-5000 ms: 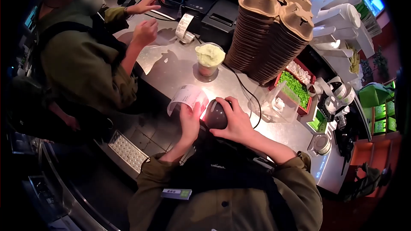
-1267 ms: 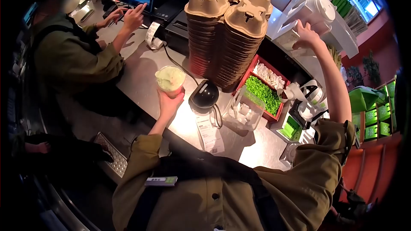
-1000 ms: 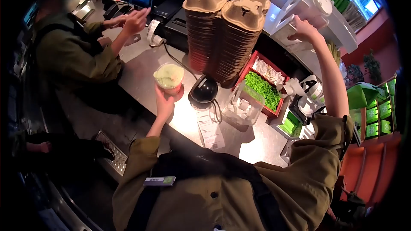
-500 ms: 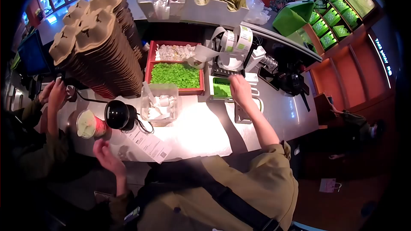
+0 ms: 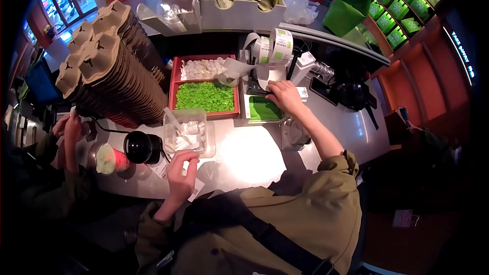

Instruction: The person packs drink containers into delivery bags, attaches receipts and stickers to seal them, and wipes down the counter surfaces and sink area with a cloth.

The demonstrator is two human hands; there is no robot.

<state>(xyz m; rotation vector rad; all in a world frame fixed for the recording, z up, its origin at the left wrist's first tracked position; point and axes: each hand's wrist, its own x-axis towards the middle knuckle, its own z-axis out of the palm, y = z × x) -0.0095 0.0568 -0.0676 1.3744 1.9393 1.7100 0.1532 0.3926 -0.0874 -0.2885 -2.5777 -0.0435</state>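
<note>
My right hand [image 5: 285, 97] reaches over the counter, its fingers bent and together at the front of a label holder with white sticker rolls [image 5: 280, 47]. A white label strip [image 5: 271, 75] lies right by the fingertips; whether they grip it is hidden. Just below this hand is a green pack [image 5: 264, 109]. My left hand [image 5: 181, 174] hovers over the counter's near side with loosely curled fingers, thumb apart, and nothing seen in it. In front of it stands a clear plastic tub [image 5: 209, 145] with small white wrapped items. A printed receipt [image 5: 196, 189] lies partly behind the left hand.
Tall stacks of cardboard cup carriers [image 5: 112, 66] stand at left. A red box [image 5: 237, 97] holds green and clear small pieces. Near a black round device [image 5: 140, 146] is a lidded drink cup [image 5: 107, 159]. A co-worker's hands [image 5: 69, 125] are at far left.
My left hand has moved right and up, from beside the drink cup to the plastic tub. My right hand has shifted slightly up towards the sticker rolls. The view has also shifted.
</note>
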